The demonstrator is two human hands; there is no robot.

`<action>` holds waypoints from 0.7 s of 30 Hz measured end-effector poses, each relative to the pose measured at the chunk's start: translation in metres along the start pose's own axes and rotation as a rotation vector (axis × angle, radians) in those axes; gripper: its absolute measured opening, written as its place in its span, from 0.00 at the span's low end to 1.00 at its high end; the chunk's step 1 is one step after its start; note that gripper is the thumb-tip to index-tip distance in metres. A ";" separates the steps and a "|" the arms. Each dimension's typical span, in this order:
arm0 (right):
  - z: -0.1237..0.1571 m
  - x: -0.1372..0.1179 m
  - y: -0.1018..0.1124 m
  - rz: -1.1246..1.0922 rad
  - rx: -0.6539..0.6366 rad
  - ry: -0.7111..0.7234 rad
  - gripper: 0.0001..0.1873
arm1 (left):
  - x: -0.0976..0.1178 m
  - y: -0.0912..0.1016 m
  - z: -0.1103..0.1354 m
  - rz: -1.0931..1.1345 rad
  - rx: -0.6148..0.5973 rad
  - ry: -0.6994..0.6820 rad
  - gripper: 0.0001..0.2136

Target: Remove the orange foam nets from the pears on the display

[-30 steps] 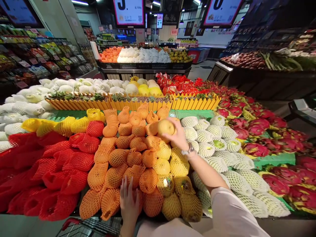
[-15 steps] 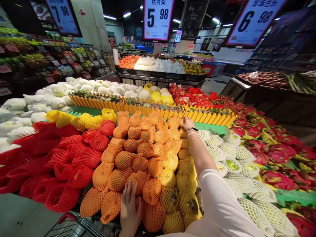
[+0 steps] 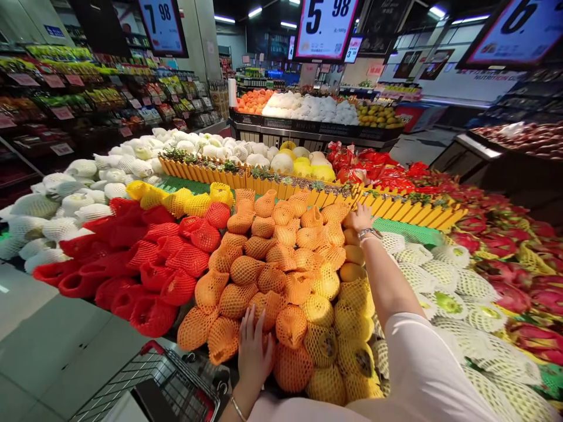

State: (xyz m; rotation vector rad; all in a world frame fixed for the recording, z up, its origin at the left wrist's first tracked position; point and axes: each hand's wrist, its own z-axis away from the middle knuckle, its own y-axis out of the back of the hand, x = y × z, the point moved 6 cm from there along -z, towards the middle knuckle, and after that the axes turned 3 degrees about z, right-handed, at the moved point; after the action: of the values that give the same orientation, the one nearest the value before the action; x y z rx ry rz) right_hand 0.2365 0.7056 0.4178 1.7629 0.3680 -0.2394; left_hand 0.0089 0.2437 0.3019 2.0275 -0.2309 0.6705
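Note:
A pile of fruit in orange foam nets fills the stand in front of me, with yellow-netted ones at its right. My left hand lies flat and open on the near orange nets, fingers apart. My right hand, a watch on its wrist, reaches to the far end of the pile beside the yellow picket fence. Its fingers curl down over the fruit there, and their grip is hidden. Bare yellow pears lie just under that wrist.
Red-netted fruit lies to the left and white-netted fruit to the right, with dragon fruit beyond. A shopping cart with a red handle stands at my lower left on the grey floor. Price signs hang overhead.
My right hand held a bare pear a second ago, then moved to the far end of the pile and stays there. My view shifted left. My left hand has stayed on the nets.

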 end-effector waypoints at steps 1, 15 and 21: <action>0.002 -0.014 0.005 -0.023 0.039 0.029 0.29 | 0.000 0.000 0.000 0.008 -0.002 -0.006 0.24; -0.023 -0.174 -0.068 -0.134 -0.260 0.149 0.20 | -0.013 -0.002 0.008 0.083 -0.031 0.063 0.22; -0.006 -0.189 -0.099 -0.128 -0.170 0.110 0.30 | -0.018 -0.008 0.008 0.043 -0.053 0.047 0.22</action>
State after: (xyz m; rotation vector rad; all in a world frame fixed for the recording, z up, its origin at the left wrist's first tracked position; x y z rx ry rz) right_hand 0.0237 0.7088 0.3966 1.5908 0.5654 -0.1968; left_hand 0.0004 0.2395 0.2834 1.9583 -0.2632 0.7307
